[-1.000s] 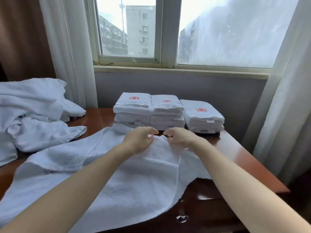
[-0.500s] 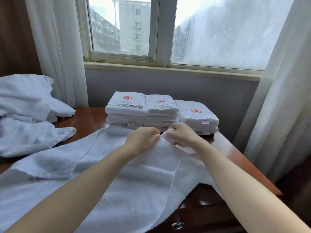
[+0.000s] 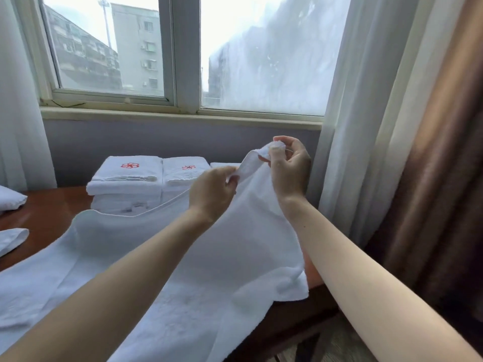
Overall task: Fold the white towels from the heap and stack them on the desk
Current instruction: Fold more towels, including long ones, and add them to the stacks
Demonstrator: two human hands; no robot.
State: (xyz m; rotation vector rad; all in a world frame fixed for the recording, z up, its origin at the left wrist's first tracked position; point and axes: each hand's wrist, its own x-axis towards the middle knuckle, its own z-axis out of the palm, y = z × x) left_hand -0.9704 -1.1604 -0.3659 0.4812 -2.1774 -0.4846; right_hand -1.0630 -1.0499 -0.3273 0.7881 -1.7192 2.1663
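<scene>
A corner of the towel [image 3: 183,257] has been lifted up off the desk [image 3: 44,210]. A moment ago it was held low, close to the stacks [image 3: 125,184]. Now it is held high, in front of the wall [image 3: 156,137] under the window [image 3: 104,48].

The very tip is pinched by the right grip [image 3: 287,168], between the thumb and curled fingers. The edge just below is pinched by the left grip [image 3: 211,192]. The two grips are held close, side by side. The rest of the towel hangs down from them and is spread over the desk, with one side draped over the front edge.

This is judged to be the start of a fold. An edge is being found so that the towel can be pulled straight. No fold has been made in it yet.

Now the count:
- Two grips are seen, and one towel is held.
- Two stacks are seen plainly at the back of the desk, each with one red mark on top.
- A thin bit of a third stack [image 3: 224,164] is seen behind the left grip.
- The towels in each stack cannot be counted.
- Of the heap [image 3: 10,198], only two small bits are seen, at the left edge.
- Two panes are seen in the window.
</scene>
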